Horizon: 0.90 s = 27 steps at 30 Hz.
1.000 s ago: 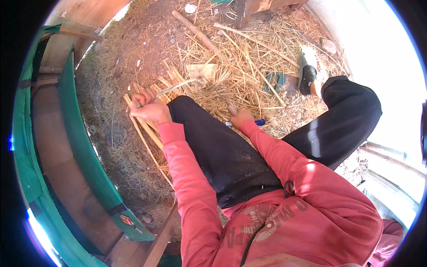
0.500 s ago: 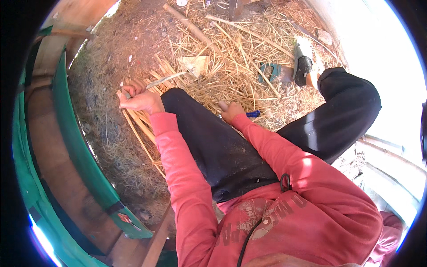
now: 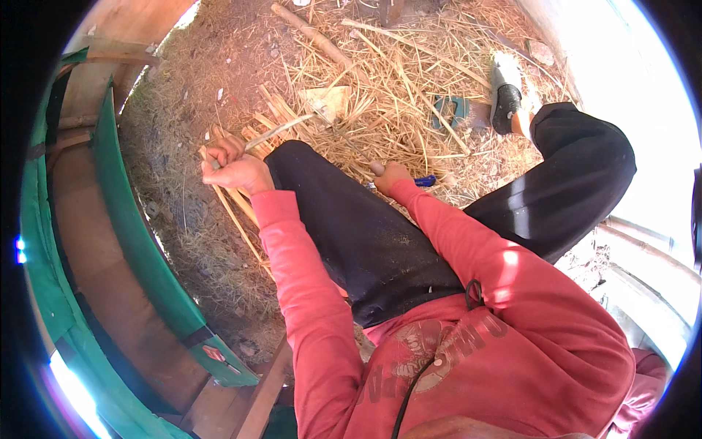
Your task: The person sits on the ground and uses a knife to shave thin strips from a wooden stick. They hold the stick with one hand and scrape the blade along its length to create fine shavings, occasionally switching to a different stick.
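My left hand (image 3: 232, 167) is closed around a thin pale cane strip (image 3: 276, 130) that runs up and right over a pile of split cane strips (image 3: 245, 157) lying on the ground beside my left knee. Just past that knee, my right hand (image 3: 391, 175) grips a blue-handled tool (image 3: 423, 180); its working end is hidden. I sit with black trousers (image 3: 380, 234) and red sleeves, legs spread over straw.
Straw and long cane stalks (image 3: 409, 80) litter the ground ahead. A thick stick (image 3: 311, 33) lies at the top. A green tool (image 3: 452, 111) rests near my black shoe (image 3: 506, 95). A green wooden frame (image 3: 139, 241) curves along the left.
My left hand has shifted left and outward, drawing the thin strip with it. The right hand has stayed beside the knee.
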Available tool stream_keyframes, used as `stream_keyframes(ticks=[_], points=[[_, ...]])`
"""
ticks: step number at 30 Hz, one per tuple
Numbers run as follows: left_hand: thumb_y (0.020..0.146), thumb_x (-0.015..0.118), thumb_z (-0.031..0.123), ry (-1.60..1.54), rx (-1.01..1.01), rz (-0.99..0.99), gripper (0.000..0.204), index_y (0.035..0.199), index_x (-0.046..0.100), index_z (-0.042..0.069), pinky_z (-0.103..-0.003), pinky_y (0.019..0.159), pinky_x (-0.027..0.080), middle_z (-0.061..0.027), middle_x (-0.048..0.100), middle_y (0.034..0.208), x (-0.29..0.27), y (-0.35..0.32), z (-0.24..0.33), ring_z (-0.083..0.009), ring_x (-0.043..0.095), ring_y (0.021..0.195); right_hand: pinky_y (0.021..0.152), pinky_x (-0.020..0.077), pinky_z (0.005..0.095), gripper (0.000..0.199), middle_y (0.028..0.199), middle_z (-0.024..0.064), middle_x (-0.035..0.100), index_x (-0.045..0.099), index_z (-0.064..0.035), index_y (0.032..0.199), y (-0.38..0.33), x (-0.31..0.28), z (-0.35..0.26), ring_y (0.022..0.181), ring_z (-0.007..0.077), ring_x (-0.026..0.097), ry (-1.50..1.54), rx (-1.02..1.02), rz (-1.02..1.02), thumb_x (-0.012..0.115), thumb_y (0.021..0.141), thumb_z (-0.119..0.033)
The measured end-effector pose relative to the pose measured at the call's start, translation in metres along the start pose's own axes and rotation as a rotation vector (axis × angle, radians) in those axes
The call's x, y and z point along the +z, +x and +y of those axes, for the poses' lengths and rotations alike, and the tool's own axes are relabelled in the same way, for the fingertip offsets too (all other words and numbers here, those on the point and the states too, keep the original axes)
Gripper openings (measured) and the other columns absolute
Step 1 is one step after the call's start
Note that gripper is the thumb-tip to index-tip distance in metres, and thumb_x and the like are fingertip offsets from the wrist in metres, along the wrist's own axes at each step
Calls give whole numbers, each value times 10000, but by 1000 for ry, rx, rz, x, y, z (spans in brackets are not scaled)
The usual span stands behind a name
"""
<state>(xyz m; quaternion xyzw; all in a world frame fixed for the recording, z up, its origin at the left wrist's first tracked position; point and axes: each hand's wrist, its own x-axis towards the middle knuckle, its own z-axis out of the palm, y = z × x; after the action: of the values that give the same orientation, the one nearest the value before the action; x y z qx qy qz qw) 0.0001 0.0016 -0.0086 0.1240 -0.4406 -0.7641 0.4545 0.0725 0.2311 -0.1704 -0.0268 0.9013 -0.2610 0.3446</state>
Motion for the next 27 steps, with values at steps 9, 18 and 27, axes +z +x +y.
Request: stream_keyframes(ticks=[9,18,27], points=[[812,360,397,117,72,158,390,575,167,154,-277,478,133,11,152,491,4,-4,3,-111,150,471,713,510,441,265,758,220,641,668,-50,879,-37,-44,-58,754,395,631,446,-324,388,633,758,-282],[804,356,394,71,19,31,385,577,158,155,-283,483,107,12,159,504,7,-1,1,-122,141,486,752,508,426,318,892,180,662,666,-54,965,-9,-28,-16,856,342,641,145,255,52,591,814,-324],[790,372,357,81,46,-7,368,573,156,153,-280,475,105,10,167,495,19,-3,-1,-110,131,479,715,499,441,235,813,224,647,650,-46,885,-23,-27,-40,782,388,635,378,-187,250,610,787,-256]])
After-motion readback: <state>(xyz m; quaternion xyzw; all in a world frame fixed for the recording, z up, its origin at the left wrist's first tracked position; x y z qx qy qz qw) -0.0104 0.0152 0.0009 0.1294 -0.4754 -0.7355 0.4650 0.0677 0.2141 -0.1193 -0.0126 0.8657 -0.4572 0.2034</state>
